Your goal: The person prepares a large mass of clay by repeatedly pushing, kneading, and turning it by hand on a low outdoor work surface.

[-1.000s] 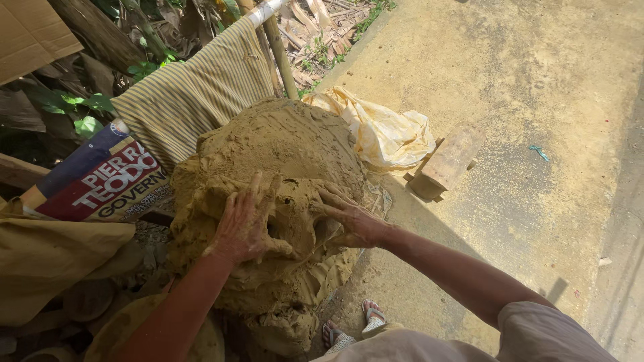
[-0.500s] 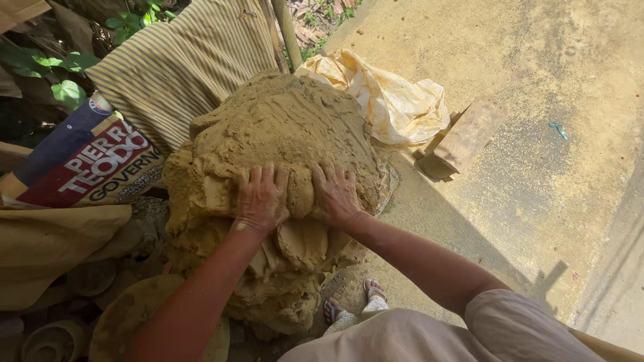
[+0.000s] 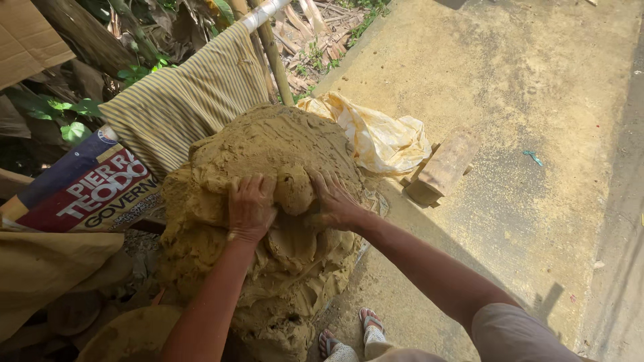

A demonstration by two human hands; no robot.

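Observation:
A big mound of wet tan clay fills the middle of the head view. My left hand lies on its front face with the fingers curled over a rounded lump of clay. My right hand grips the same lump from the right side. Both hands are smeared with clay. Below them the mound's face is torn into rough folds.
A striped cloth hangs over a pole behind the mound. A crumpled yellow plastic sheet and a wooden block lie to the right on the concrete. A red and blue printed banner sits at left. My sandalled foot is below.
Both hands have shifted up the mound from spread flat to closing around one lump between them. The camera has moved a little.

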